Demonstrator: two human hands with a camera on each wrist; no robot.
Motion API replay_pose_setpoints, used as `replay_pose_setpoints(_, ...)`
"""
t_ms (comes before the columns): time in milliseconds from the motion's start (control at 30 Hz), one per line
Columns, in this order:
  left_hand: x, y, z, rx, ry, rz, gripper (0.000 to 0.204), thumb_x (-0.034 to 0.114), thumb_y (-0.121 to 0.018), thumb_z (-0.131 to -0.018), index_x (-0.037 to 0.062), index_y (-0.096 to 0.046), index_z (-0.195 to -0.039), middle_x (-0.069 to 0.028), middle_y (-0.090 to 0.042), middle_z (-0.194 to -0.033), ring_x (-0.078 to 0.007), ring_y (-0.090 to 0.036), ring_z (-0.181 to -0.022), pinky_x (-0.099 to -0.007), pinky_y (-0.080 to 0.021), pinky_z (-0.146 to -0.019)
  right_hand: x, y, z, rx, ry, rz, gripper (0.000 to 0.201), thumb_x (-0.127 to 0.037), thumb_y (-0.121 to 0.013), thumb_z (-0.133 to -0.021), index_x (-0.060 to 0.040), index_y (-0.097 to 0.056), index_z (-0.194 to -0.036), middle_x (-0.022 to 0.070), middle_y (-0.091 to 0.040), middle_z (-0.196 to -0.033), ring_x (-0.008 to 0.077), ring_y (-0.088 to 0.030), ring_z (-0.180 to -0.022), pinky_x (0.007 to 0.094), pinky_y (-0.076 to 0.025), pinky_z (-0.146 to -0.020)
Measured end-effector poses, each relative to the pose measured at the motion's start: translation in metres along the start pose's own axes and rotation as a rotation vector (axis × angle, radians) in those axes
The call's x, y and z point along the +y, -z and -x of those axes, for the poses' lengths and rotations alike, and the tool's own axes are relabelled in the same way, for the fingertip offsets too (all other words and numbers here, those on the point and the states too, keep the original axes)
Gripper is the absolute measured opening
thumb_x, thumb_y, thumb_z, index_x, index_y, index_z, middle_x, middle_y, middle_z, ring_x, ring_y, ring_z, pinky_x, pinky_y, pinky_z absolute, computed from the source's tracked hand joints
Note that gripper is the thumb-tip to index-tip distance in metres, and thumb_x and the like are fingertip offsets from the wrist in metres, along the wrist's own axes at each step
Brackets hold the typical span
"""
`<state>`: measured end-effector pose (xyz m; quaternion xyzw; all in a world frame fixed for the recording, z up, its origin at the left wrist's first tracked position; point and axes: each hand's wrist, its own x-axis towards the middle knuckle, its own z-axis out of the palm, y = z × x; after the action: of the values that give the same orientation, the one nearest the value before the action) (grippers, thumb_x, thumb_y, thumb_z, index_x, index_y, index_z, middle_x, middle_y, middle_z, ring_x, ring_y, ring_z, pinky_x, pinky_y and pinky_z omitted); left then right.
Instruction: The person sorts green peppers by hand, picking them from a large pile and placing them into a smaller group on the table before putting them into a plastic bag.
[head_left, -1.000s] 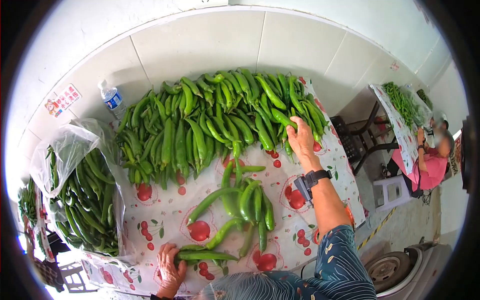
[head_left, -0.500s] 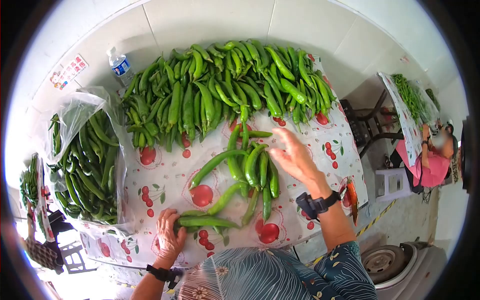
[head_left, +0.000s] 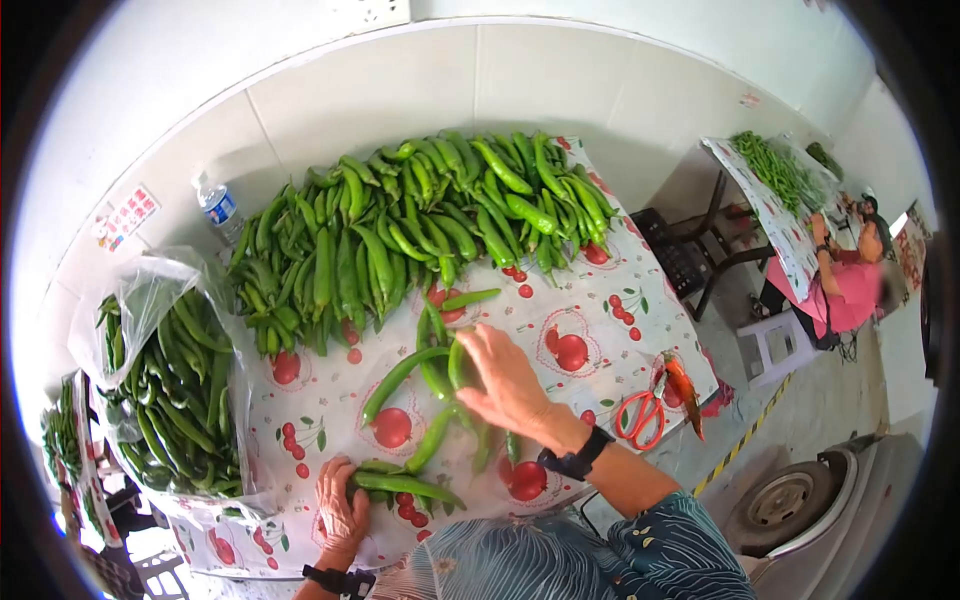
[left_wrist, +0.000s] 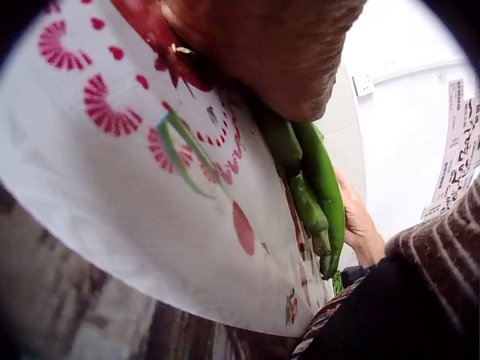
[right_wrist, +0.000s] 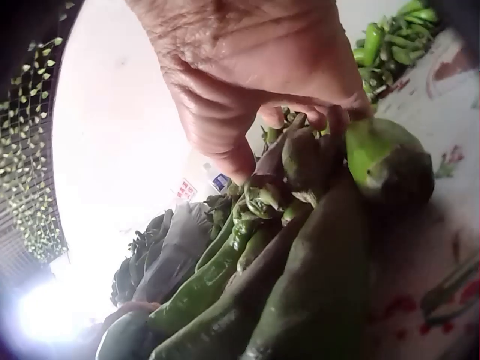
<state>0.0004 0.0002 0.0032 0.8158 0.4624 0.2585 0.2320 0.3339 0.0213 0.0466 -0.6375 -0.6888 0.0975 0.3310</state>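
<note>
My left hand [head_left: 340,505] rests near the table's front edge, fingers curled over the ends of long green peppers [head_left: 415,488]. In the left wrist view those peppers [left_wrist: 322,187] jut out beyond my hand. My right hand [head_left: 505,385] is over a small loose group of green peppers [head_left: 432,370] mid-table and covers part of it. From the right wrist, my thumb lies on one side and my curled fingers on the other of several peppers [right_wrist: 300,165], near their stem ends.
A broad heap of green peppers [head_left: 400,225] lies along the wall. At left stands a clear plastic bag [head_left: 150,290] full of peppers, with a water bottle [head_left: 218,208] behind. Red-handled scissors [head_left: 640,420] lie at the right edge. A person in pink [head_left: 845,295] sits beyond.
My right hand has left the large heap, moved back toward me and come down over the small group. The scissors have come into view. My left hand stays by its peppers.
</note>
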Motion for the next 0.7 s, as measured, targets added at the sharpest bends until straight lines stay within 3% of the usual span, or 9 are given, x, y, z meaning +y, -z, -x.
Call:
replay_pose_setpoints(67, -0.002, -0.001, 0.001, 0.002, -0.016, 0.007, 0.037, 0.011, -0.054, -0.077, 0.0024, -0.053, -0.113, -0.0178, -0.054, -0.12, -0.039, -0.047, -0.118, -0.0496, -0.034, -0.102, -0.013, 0.0, 0.012, -0.143, -0.017, 0.111, 0.078, -0.022, -0.079, -0.066, -0.0071, -0.041, -0.132, 0.0235, -0.043, -0.127, 0.0393, -0.046, -0.116, 0.0472, -0.041, -0.092)
replay_pose_setpoints(133, -0.002, 0.0, 0.001, -0.002, -0.028, 0.001, 0.036, 0.012, -0.053, -0.078, 0.0025, -0.053, -0.113, -0.0175, -0.054, -0.119, -0.0388, -0.047, -0.118, -0.0496, -0.034, -0.102, -0.018, -0.01, 0.023, -0.073, 0.111, 0.305, 0.073, -0.02, -0.078, -0.066, -0.0077, -0.044, -0.13, 0.0214, -0.043, -0.126, 0.0384, -0.047, -0.114, 0.0458, -0.041, -0.089)
replay_pose_setpoints(233, -0.002, -0.001, 0.001, -0.005, -0.033, -0.013, 0.036, 0.012, -0.052, -0.079, 0.0026, -0.053, -0.113, -0.0172, -0.054, -0.119, -0.0391, -0.047, -0.117, -0.0496, -0.034, -0.102, -0.016, -0.013, 0.023, -0.058, 0.083, 0.335, 0.068, -0.019, -0.075, -0.068, -0.0092, -0.046, -0.129, 0.0145, -0.048, -0.123, 0.0326, -0.046, -0.114, 0.0449, -0.04, -0.087)
replay_pose_setpoints(333, 0.0, -0.001, 0.001, -0.014, -0.004, -0.03, 0.036, 0.014, -0.052, -0.08, 0.0026, -0.053, -0.114, -0.0171, -0.055, -0.119, -0.0394, -0.047, -0.117, -0.0497, -0.034, -0.102, -0.01, -0.008, 0.02, -0.117, -0.022, 0.122, 0.06, -0.008, -0.069, -0.07, -0.0066, -0.047, -0.126, 0.0148, -0.054, -0.116, 0.0327, -0.052, -0.108, 0.0461, -0.041, -0.087)
replay_pose_setpoints(467, -0.001, 0.0, 0.002, -0.015, -0.021, -0.048, 0.035, 0.02, -0.051, -0.086, 0.0027, -0.052, -0.116, -0.0187, -0.053, -0.122, -0.04, -0.047, -0.118, -0.05, -0.033, -0.102, 0.008, -0.003, 0.018, -0.01, 0.012, -0.083, 0.053, -0.009, -0.068, -0.075, -0.0048, -0.048, -0.124, 0.0152, -0.056, -0.115, 0.0335, -0.053, -0.108, 0.0448, -0.043, -0.09)
replay_pose_setpoints(567, -0.007, -0.004, 0.006, 0.019, -0.013, -0.042, 0.039, 0.032, -0.047, -0.093, 0.0024, -0.05, -0.119, -0.0208, -0.05, -0.126, -0.0407, -0.046, -0.119, -0.0504, -0.033, -0.102, 0.032, 0.034, -0.002, 0.159, 0.0, -0.181, 0.044, -0.013, -0.067, -0.079, -0.0023, -0.051, -0.119, 0.0191, -0.056, -0.119, 0.0382, -0.053, -0.111, 0.0435, -0.042, -0.098)
replay_pose_setpoints(700, -0.01, -0.007, 0.006, 0.024, -0.009, -0.092, 0.047, 0.043, -0.039, -0.096, 0.0017, -0.052, -0.115, -0.0207, -0.051, -0.124, -0.0407, -0.046, -0.118, -0.0517, -0.033, -0.1, 0.092, 0.083, -0.026, 0.294, -0.218, -0.18, 0.044, -0.012, -0.063, -0.082, -0.001, -0.049, -0.122, 0.0198, -0.054, -0.122, 0.035, -0.053, -0.114, 0.0407, -0.044, -0.096)
